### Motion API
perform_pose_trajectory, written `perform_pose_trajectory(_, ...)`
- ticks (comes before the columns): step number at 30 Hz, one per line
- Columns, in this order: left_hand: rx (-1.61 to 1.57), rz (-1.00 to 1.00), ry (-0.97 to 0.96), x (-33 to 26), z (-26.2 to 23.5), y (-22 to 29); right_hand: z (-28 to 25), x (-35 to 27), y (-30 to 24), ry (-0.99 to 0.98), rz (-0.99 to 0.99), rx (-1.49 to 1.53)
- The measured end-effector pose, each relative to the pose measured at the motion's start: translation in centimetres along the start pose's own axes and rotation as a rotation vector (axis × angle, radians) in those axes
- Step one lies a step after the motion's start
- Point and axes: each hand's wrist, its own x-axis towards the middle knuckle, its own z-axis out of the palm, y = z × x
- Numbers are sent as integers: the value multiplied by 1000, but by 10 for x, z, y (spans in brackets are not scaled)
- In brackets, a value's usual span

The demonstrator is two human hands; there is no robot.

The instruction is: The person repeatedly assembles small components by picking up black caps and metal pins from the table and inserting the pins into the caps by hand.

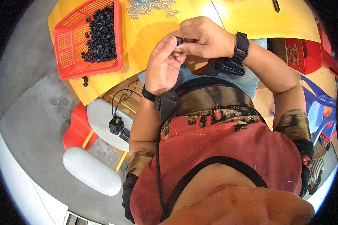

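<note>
My left hand (164,65) and my right hand (206,37) meet over the near edge of the yellow table. Between their fingertips is a small black rounded part (179,41), mostly covered by the fingers. The left thumb and fingers pinch it from one side; the right thumb and fingers close on it from the other. To the left of my hands, a red plastic basket (120,45) holds a heap of similar small black parts (101,37). Beyond my hands lies a loose pile of small shiny metal pieces (148,6), too small to name.
A few black parts (85,81) lie outside the basket by the edge of the yellow table (139,45). A slim black object (276,5) rests at the far right. Below left stand a grey-and-red chair (92,170) and a cabled black box (116,125). Blue chairs (319,101) are at right.
</note>
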Motion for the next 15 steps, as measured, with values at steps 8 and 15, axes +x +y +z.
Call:
perform_pose_trajectory(8,48,-38,-158,-9,6,10,-13,6,-26,-18,-34,320)
perform_pose_trajectory(15,65,-32,-95,-9,2,13,-4,4,-22,-27,142,310)
